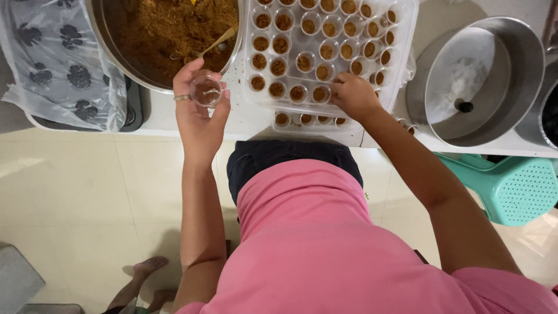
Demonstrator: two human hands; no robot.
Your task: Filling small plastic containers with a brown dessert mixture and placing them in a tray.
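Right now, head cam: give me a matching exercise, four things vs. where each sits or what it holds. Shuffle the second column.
Things:
1. left hand
2. right hand
3. big metal bowl
4. green stool

Places or states:
A. on the floor under the counter's right end
B. holds a small clear cup
C. full of brown crumbs, spoon in it
D. rests at the near edge of the tray of filled cups

Pairs: 1-B, 2-D, 3-C, 4-A
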